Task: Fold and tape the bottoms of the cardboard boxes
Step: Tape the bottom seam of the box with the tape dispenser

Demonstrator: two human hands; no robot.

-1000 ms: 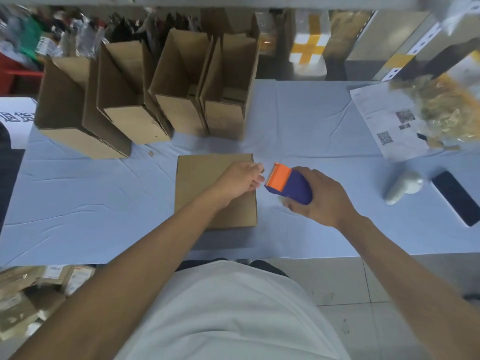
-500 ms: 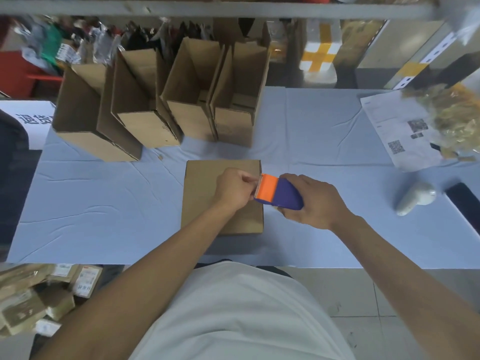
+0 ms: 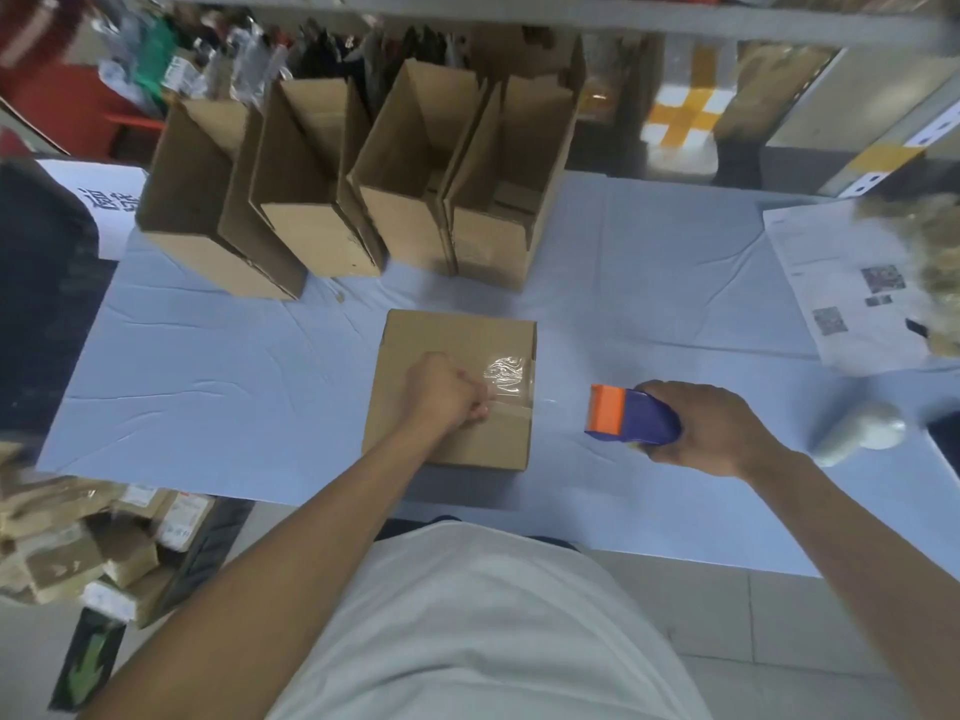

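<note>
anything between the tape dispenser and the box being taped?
Head view: only clear tape stretched from the box toward the dispenser, over bare tablecloth.

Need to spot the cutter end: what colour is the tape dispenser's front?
Orange front on the tape dispenser, blue-purple body; head view.

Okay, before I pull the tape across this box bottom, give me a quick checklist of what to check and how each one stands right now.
1. Tape end stuck on box: clear tape lies near its right edge, wrinkled. Ok, but not smooth.
2. Left hand anchoring tape end: fingers curled, pressing there. Ok.
3. Right hand gripping tape dispenser: ok.
4. Flaps closed flat: ok.
5. Tape centred on seam: cannot tell.
6. Table around the box bare enough for the pull: ok.
</note>
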